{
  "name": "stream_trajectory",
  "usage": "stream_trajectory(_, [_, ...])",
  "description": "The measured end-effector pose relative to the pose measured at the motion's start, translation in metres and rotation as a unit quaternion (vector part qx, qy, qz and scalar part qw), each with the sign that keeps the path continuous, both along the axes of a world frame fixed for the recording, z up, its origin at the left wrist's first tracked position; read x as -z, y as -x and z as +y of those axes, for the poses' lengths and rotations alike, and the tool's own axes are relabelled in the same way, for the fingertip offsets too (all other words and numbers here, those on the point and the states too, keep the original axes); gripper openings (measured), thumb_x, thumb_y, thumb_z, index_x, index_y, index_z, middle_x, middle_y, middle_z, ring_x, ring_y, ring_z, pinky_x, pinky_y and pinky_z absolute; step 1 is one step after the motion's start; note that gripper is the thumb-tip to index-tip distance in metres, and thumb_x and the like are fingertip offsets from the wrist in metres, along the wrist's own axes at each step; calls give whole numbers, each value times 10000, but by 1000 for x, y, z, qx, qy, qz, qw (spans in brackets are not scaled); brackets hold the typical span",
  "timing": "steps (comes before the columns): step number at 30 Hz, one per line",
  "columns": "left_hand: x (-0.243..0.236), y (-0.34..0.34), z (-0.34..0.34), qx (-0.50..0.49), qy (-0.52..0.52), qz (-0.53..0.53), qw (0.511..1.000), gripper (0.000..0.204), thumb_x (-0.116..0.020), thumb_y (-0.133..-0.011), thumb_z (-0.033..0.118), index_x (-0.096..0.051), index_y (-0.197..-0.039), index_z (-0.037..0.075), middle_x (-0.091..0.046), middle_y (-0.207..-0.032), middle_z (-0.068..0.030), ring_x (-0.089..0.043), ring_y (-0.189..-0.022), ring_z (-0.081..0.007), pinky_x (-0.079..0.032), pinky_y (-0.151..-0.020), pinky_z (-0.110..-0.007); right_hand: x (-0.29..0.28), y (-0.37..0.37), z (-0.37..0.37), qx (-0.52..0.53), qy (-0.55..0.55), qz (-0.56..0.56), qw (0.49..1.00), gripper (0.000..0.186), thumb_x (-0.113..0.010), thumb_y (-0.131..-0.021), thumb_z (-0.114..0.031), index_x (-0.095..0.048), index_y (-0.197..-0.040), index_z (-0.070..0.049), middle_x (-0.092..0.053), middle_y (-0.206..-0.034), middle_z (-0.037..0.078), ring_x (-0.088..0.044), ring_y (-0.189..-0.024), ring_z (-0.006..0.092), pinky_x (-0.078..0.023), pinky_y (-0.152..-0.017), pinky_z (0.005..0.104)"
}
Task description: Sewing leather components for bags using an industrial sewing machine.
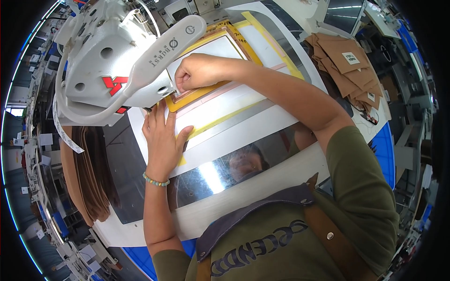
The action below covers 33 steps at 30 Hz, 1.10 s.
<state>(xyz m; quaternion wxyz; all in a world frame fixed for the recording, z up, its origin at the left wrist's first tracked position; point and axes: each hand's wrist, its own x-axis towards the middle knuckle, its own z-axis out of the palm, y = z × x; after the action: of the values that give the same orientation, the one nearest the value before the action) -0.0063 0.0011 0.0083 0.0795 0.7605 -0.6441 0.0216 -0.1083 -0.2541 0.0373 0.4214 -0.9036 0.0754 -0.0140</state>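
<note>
My left hand (162, 136) lies flat, fingers apart, on a white sheet-like template (220, 147) edged with yellow tape. Its fingertips reach to the near corner of a yellow-bordered rectangular frame (174, 106), beside the head of a white industrial sewing machine (101, 61). Over that frame, close to the machine's lower end, my right hand (199, 72) is closed with thumb and fingers pressed together. Whatever it may pinch is hidden by the fingers. A white paddle-shaped arm (157, 54) of the machine extends above the work, left of my right hand.
Long brown pieces (84, 173) stand stacked at the table's left. Flat brown pieces with white labels (344, 54) lie piled at the far right, near a dark screen (344, 16). A shiny metal plate (276, 150) lies under the template. Blue material (384, 154) shows beyond the right edge.
</note>
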Motion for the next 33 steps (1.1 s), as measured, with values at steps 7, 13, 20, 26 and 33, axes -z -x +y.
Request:
stream_trajectory(7, [-2,0,-1,-3,10,0,1000,739,-618,-1044,495,-478,-1605,36,-371,-1699,-241,-294,-1586,-429,-204,-1271,-582,-33,41,-70,34,-6,6,999,124,-780,-925,-156,-830,-996,-68,-798,-925,11,-690,-822,84,-527,-770,264])
stream_trajectory(13, [-2,1,-1,-4,12,-20,1000,724,-626,-1044,444,-461,-1616,33,-384,-1697,-236,-292,-1594,-414,-221,-1267,-561,-29,74,-87,49,135,73,987,68,-770,-895,-88,-810,-927,-44,-762,-837,47,-684,-772,117,-534,-717,301])
stream_trajectory(20, [1,1,0,-4,14,-27,1000,719,-623,-1046,443,-465,-1613,30,-377,-1701,-230,-293,-1593,-410,-225,-1271,-562,-40,90,-73,43,158,119,979,85,-740,-866,-48,-802,-920,-29,-765,-814,70,-702,-743,143,-533,-705,301])
stream_trajectory(26, [2,2,1,-2,27,-29,999,717,-598,-1055,462,-463,-1611,31,-379,-1698,-224,-304,-1584,-411,-229,-1273,-556,-39,90,-73,26,173,128,976,75,-752,-837,-61,-808,-886,-51,-775,-823,68,-709,-764,192,-547,-707,353])
stream_trajectory(33, [3,1,1,-1,30,-31,999,704,-599,-1056,454,-465,-1606,36,-390,-1690,-219,-313,-1577,-410,-230,-1271,-554,-42,85,-72,26,185,152,971,72,-758,-865,-39,-804,-918,-19,-770,-799,74,-709,-722,150,-533,-692,310])
